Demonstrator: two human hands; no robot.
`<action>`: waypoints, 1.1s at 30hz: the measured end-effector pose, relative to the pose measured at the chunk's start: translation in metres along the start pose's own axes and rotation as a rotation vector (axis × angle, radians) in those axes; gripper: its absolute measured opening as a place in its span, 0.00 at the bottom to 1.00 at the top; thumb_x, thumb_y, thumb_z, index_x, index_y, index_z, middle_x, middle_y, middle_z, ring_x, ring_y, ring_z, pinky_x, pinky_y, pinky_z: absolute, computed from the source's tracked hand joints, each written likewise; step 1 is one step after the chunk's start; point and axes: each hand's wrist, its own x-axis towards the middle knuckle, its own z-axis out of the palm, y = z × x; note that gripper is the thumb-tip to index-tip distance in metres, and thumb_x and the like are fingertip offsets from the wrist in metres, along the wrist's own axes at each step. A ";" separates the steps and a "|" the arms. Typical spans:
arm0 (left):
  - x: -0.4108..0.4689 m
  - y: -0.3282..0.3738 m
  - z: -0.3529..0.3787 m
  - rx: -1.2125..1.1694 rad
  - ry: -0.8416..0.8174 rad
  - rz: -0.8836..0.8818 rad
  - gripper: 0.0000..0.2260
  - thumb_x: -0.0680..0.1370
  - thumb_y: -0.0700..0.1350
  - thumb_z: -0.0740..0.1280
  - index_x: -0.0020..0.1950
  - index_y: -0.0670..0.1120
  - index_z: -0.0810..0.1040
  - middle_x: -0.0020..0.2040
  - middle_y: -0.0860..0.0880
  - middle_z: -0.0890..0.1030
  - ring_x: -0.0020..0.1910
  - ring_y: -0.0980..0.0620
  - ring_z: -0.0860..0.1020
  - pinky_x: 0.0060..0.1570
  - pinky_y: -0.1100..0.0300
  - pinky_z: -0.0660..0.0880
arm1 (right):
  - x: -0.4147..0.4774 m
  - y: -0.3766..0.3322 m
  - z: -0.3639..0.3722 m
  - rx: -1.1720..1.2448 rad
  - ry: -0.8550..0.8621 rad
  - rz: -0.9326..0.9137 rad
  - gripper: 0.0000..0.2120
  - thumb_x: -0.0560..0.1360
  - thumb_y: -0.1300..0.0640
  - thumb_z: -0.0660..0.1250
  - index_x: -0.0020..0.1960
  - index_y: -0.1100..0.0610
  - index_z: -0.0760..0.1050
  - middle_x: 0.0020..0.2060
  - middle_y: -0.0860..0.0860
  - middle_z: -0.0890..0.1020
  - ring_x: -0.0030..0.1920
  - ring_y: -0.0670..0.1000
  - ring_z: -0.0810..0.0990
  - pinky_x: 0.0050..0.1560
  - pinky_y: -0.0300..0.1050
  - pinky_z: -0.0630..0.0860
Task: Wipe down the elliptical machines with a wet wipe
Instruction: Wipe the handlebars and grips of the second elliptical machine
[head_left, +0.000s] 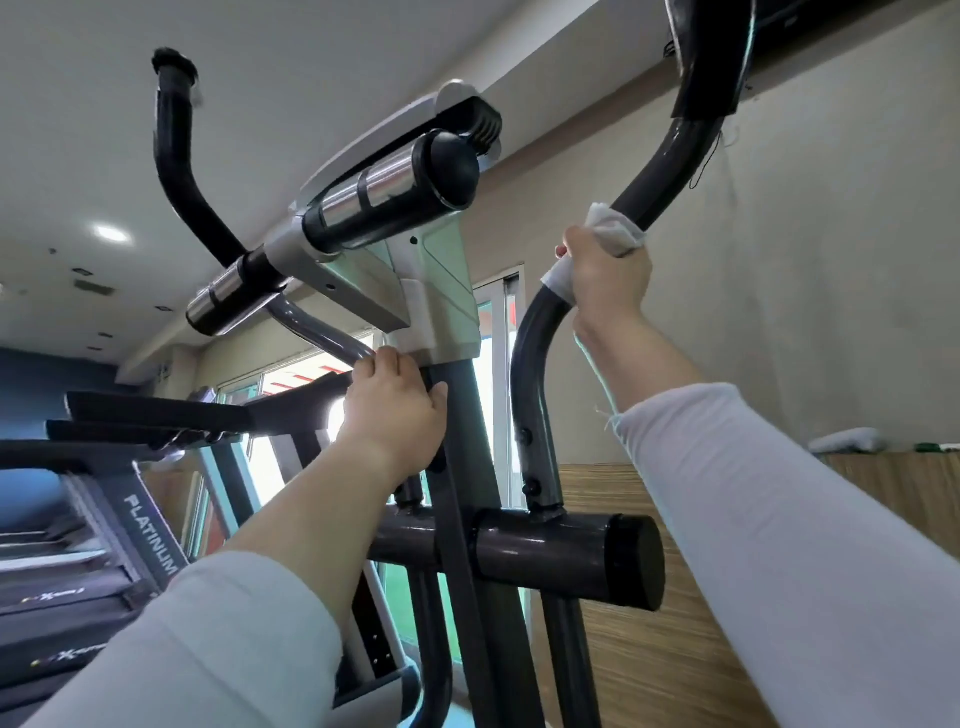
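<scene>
Two hands are up on the elliptical machine (415, 280). The right hand (605, 273) is on the right handlebar (535, 364), at the bend where the dark tube curves upward. Its fingers are closed tight around the tube, with the wet wipe (615, 228) pressed between palm and metal. White folds of the wipe stick out above the hand, and a narrow strip of it shows just below.

The left hand (395, 410) holds the centre post (467, 467) just under the grey console housing. Its fingers (382, 361) are curled around the post on the far side, touching the curved tube there, and the thumb lies across the near side. Both arms wear long pale sleeves pushed back from the wrists.

Above the left hand are the fixed grips (384, 192), black with shiny metal bands. The left handlebar (176, 156) rises behind them towards the ceiling. Lower down, a thick black crossbar (561, 556) passes through the post. At the left stands a treadmill (104, 519) with the word PLATINUM on its frame, in front of bright windows
</scene>
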 end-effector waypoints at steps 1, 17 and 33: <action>0.001 -0.001 0.001 0.006 0.002 0.003 0.23 0.82 0.54 0.52 0.71 0.40 0.63 0.68 0.41 0.63 0.68 0.40 0.59 0.66 0.50 0.62 | -0.006 0.010 0.001 -0.023 -0.013 0.025 0.09 0.67 0.64 0.71 0.46 0.56 0.75 0.37 0.53 0.80 0.34 0.48 0.79 0.35 0.36 0.77; -0.002 0.002 -0.003 0.027 -0.018 -0.013 0.22 0.82 0.53 0.53 0.69 0.39 0.65 0.69 0.41 0.63 0.68 0.41 0.60 0.67 0.49 0.63 | -0.060 0.059 -0.039 -0.814 -0.493 0.389 0.11 0.69 0.62 0.67 0.30 0.51 0.72 0.27 0.48 0.74 0.24 0.46 0.74 0.25 0.35 0.69; -0.022 0.010 0.005 -0.016 0.125 0.062 0.23 0.82 0.51 0.53 0.75 0.42 0.60 0.73 0.42 0.64 0.73 0.43 0.58 0.75 0.48 0.50 | -0.047 0.061 -0.025 -0.561 -0.369 0.366 0.06 0.69 0.62 0.69 0.44 0.55 0.76 0.37 0.52 0.80 0.33 0.49 0.81 0.28 0.38 0.75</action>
